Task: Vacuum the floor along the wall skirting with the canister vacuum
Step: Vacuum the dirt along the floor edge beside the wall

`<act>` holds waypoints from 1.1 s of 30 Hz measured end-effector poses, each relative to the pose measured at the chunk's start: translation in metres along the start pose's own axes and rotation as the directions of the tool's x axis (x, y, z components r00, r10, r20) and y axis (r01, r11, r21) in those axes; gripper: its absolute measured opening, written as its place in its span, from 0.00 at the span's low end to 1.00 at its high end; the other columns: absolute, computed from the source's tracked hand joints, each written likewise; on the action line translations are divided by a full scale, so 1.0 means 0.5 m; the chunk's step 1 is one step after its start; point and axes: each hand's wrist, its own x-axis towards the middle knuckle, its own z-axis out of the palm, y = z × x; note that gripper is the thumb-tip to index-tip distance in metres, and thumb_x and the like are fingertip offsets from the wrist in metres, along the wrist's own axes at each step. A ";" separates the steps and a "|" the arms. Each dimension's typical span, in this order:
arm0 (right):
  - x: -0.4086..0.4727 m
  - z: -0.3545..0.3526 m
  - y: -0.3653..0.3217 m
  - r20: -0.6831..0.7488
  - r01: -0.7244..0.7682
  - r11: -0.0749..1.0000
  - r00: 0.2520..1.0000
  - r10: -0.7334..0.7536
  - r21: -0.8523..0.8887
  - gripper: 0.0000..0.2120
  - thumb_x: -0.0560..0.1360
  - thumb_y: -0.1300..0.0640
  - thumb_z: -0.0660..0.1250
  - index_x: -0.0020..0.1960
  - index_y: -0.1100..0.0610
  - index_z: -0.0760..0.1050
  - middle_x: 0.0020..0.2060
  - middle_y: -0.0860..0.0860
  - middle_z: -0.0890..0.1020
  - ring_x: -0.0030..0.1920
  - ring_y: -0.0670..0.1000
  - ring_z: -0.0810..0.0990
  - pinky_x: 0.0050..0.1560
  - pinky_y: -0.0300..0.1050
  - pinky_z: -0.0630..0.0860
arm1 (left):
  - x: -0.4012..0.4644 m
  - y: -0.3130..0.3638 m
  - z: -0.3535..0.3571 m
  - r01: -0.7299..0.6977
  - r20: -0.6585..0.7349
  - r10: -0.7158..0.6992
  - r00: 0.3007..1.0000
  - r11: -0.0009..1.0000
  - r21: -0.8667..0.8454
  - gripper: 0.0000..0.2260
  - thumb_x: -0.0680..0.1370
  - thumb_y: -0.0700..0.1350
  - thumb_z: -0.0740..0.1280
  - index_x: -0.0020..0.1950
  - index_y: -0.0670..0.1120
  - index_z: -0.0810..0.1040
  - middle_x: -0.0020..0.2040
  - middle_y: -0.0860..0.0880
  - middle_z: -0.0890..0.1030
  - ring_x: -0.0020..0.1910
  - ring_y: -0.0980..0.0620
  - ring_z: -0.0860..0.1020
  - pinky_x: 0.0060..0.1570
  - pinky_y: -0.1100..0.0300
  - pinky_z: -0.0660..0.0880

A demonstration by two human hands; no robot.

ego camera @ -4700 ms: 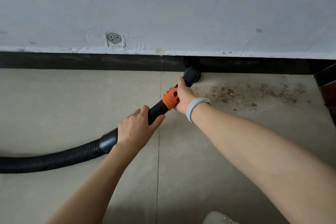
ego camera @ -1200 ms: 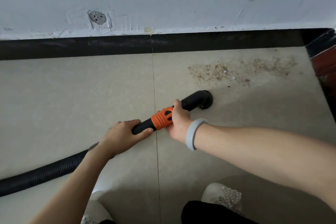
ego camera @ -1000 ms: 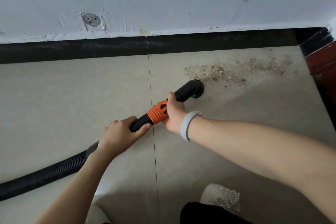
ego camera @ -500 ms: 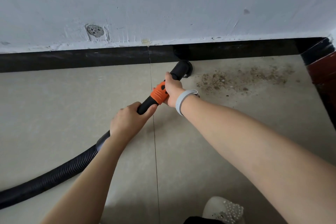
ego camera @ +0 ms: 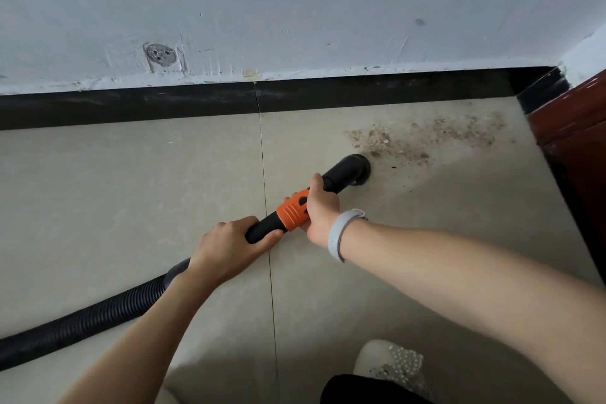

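On the tile floor (ego camera: pixel 131 193): one nozzle (ego camera: pixel 352 170), two hands, one dirt patch (ego camera: pixel 426 138).

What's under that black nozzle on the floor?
The nozzle rests on beige floor tile, beside the dirt patch. Whatever lies directly beneath it is covered.

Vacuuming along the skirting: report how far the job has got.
Done: the floor tiles left of the nozzle look free of debris. In hand: left hand and right hand grip the wand, the nozzle down at the near left edge of the dirt patch. Left: that patch, stretching right toward the corner beside the skirting.
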 end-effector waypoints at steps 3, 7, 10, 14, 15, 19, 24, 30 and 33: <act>-0.003 -0.034 0.023 -0.027 -0.032 0.998 0.999 0.034 0.057 0.20 0.80 0.45 0.58 0.57 0.63 0.70 0.39 0.56 0.80 0.42 0.55 0.82 0.56 0.52 0.78 | -0.009 0.002 0.009 -0.067 0.078 0.066 0.995 0.998 0.012 0.16 0.75 0.62 0.63 0.34 0.52 0.67 0.29 0.53 0.70 0.29 0.55 0.69 0.30 0.61 0.62; -0.006 -0.071 0.038 -0.051 -0.053 0.991 0.997 0.060 0.125 0.19 0.79 0.44 0.58 0.54 0.61 0.68 0.43 0.57 0.80 0.48 0.57 0.82 0.58 0.54 0.77 | -0.014 0.012 0.022 -0.135 0.145 0.125 0.982 0.989 0.058 0.16 0.75 0.63 0.62 0.36 0.54 0.67 0.30 0.54 0.71 0.30 0.56 0.70 0.30 0.62 0.63; -0.003 -0.100 0.032 -0.086 -0.047 0.990 0.995 0.059 0.131 0.23 0.79 0.43 0.58 0.61 0.61 0.67 0.48 0.59 0.79 0.49 0.58 0.81 0.56 0.54 0.77 | -0.007 0.037 0.030 -0.165 0.155 0.147 0.977 0.980 0.108 0.17 0.74 0.66 0.60 0.37 0.54 0.68 0.31 0.55 0.72 0.33 0.54 0.73 0.33 0.61 0.66; -0.005 -0.165 0.008 -0.092 -0.049 0.970 0.993 0.073 0.239 0.17 0.80 0.47 0.58 0.57 0.61 0.65 0.44 0.58 0.79 0.40 0.56 0.81 0.49 0.52 0.78 | -0.006 0.091 0.057 -0.226 0.180 0.198 0.964 0.962 0.155 0.18 0.73 0.68 0.58 0.40 0.54 0.68 0.34 0.54 0.74 0.39 0.51 0.76 0.40 0.58 0.71; -0.006 -0.177 -0.001 -0.100 -0.040 0.967 0.993 0.068 0.253 0.16 0.81 0.47 0.58 0.57 0.60 0.65 0.42 0.58 0.79 0.39 0.55 0.81 0.48 0.52 0.78 | -0.005 0.105 0.066 -0.238 0.171 0.211 0.962 0.958 0.158 0.18 0.73 0.68 0.58 0.41 0.54 0.68 0.35 0.54 0.74 0.40 0.50 0.76 0.40 0.58 0.71; 0.002 -0.178 -0.047 -0.144 0.058 0.963 0.989 -0.020 0.264 0.14 0.81 0.49 0.58 0.51 0.61 0.67 0.37 0.57 0.76 0.34 0.54 0.79 0.42 0.50 0.78 | 0.019 0.143 0.083 -0.225 0.061 0.218 0.974 0.957 0.180 0.20 0.73 0.69 0.58 0.43 0.52 0.69 0.37 0.52 0.75 0.42 0.47 0.78 0.41 0.58 0.71; 0.018 -0.147 -0.059 -0.073 0.030 0.961 0.997 -0.010 0.274 0.13 0.80 0.50 0.60 0.51 0.62 0.67 0.35 0.57 0.75 0.34 0.54 0.78 0.48 0.51 0.78 | 0.024 0.129 0.079 -0.176 -0.013 0.182 0.983 0.963 0.207 0.22 0.73 0.70 0.57 0.45 0.51 0.70 0.37 0.51 0.77 0.41 0.47 0.79 0.41 0.57 0.73; 0.011 -0.099 -0.025 -0.034 0.005 0.961 0.999 0.005 0.278 0.15 0.80 0.49 0.60 0.56 0.62 0.67 0.35 0.56 0.77 0.32 0.53 0.78 0.51 0.51 0.79 | 0.019 0.080 0.052 -0.188 0.024 0.190 0.981 0.929 0.317 0.21 0.74 0.68 0.56 0.47 0.50 0.68 0.36 0.51 0.75 0.38 0.48 0.76 0.38 0.58 0.67; 0.005 -0.092 -0.012 -0.027 0.004 0.953 1.000 0.004 0.302 0.14 0.80 0.49 0.60 0.51 0.61 0.68 0.34 0.56 0.77 0.32 0.53 0.79 0.52 0.53 0.79 | 0.029 0.085 0.036 -0.205 0.114 0.179 0.977 0.935 0.288 0.21 0.75 0.67 0.56 0.44 0.49 0.68 0.33 0.52 0.73 0.37 0.49 0.74 0.36 0.58 0.66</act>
